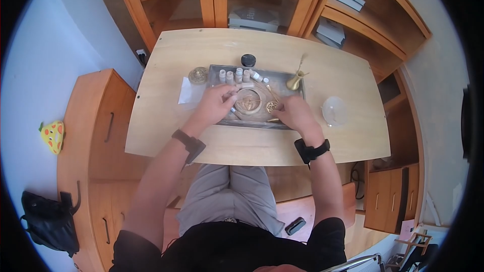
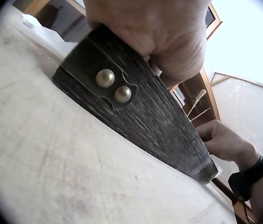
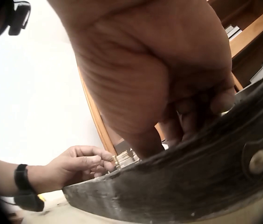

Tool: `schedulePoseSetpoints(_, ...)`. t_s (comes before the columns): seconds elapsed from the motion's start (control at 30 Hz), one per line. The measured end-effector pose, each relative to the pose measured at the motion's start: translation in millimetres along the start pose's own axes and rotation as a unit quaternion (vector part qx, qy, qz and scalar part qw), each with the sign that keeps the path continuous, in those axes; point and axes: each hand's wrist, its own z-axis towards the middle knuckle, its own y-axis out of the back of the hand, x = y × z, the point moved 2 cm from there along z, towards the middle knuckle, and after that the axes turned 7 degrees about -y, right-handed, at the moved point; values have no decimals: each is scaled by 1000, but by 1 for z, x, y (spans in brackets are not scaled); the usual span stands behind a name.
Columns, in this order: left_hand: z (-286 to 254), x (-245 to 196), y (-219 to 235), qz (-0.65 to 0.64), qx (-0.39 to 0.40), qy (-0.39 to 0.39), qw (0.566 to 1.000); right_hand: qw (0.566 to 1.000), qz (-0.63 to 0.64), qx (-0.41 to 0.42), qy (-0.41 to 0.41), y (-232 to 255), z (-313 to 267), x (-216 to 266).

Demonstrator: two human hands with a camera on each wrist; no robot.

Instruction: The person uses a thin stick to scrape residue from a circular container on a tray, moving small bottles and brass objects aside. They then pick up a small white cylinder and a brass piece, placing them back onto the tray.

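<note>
My left hand (image 1: 214, 105) hovers over the left part of a dark wooden tray (image 1: 227, 122), thumb and forefinger apart, beside a round pale ring-shaped piece (image 1: 247, 102). In the right wrist view the left hand (image 3: 82, 164) has bent fingers near small pale items. My right hand (image 1: 298, 114) reaches down into the tray's right side, next to a gold openwork disc (image 1: 271, 106); its fingertips are hidden, so any grip cannot be told. Small capped bottles (image 1: 239, 75) stand along the tray's back. The left wrist view shows the tray's side (image 2: 136, 107) with two brass studs.
A brass vase (image 1: 294, 81) with thin tools stands in the tray's back right corner. Around the tray are a black round container (image 1: 248, 60), a patterned round piece (image 1: 198, 75), white paper (image 1: 190, 91) and a clear bowl (image 1: 335, 111). Glass-fronted cabinets stand behind the table (image 1: 252, 147).
</note>
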Motion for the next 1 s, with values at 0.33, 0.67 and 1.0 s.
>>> schedulePoseSetpoints(0.33,0,-7,2,11,11,18,1000,996,-58,24,-67,-6,10,3)
schedulePoseSetpoints(0.67,-1,-11,3,11,12,15,1000,984,-147,32,-93,-5,8,2)
schedulePoseSetpoints(1.0,0,-8,2,16,3,-1,1000,985,-124,-61,-102,5,30,-16)
